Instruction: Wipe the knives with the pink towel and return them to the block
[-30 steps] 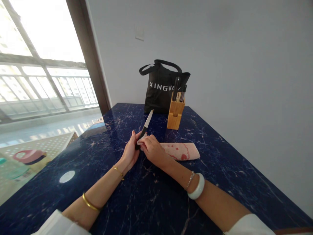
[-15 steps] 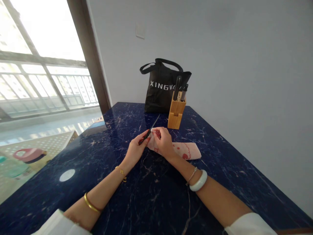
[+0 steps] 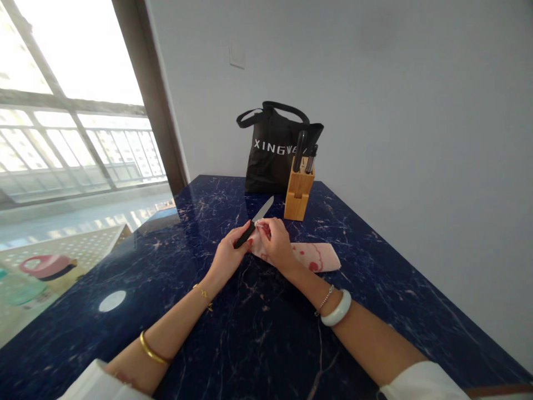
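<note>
My left hand (image 3: 228, 251) is closed around the black handle of a kitchen knife (image 3: 263, 209), whose blade points away from me. Beside it, my right hand (image 3: 275, 240) pinches a bunched end of a pink cloth (image 3: 320, 257) against the base of the blade. The rest of the cloth, folded and printed with red shapes, lies on the table to the right, partly behind my right wrist. Part of the knife handle is covered by my left fingers.
A wooden knife block (image 3: 296, 195) with black-handled tools stands just beyond my hands. Behind it is a black tote bag (image 3: 266, 166) against the wall. The dark blue marbled table (image 3: 250, 333) has a round white spot (image 3: 112, 300) at left. A perforated basket (image 3: 70, 243) holds a pink-lidded container below.
The knife has turned in my left hand, so the flat of its blade now shows instead of a thin edge. My right hand keeps its pinch on the cloth.
</note>
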Demonstrator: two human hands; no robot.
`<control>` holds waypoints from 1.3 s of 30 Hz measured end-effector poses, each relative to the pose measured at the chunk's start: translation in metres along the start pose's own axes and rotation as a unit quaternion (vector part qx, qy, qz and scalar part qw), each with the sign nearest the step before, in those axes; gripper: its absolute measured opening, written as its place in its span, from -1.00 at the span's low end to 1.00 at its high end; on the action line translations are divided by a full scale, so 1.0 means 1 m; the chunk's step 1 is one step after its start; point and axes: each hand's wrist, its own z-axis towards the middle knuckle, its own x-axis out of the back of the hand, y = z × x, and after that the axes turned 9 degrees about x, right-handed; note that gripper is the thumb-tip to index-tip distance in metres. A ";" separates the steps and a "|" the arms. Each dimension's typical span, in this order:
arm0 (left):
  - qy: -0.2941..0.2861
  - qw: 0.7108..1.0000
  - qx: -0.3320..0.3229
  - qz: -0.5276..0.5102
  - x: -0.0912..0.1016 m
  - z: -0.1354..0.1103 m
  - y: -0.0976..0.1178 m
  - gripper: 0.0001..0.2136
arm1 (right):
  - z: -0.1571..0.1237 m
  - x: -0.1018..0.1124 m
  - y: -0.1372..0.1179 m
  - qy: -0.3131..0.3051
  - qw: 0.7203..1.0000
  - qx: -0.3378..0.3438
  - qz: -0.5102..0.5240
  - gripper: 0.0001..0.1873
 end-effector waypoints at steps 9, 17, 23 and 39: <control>-0.070 0.990 0.022 -0.116 -0.005 0.002 -0.010 -0.41 | 0.000 -0.005 0.000 -0.047 0.998 0.031 -0.019 -0.87; -0.098 0.888 0.146 -0.424 -0.014 -0.005 0.011 -0.52 | 0.000 -0.001 0.010 -0.047 0.999 0.012 -0.021 -0.87; -0.052 0.855 0.214 -0.470 -0.007 -0.008 0.022 -0.50 | -0.003 -0.010 -0.002 -0.104 0.993 0.056 -0.020 -0.85; -0.090 0.892 0.113 -0.428 -0.012 -0.005 0.009 -0.56 | 0.003 -0.002 0.003 -0.060 0.997 0.030 -0.023 -0.82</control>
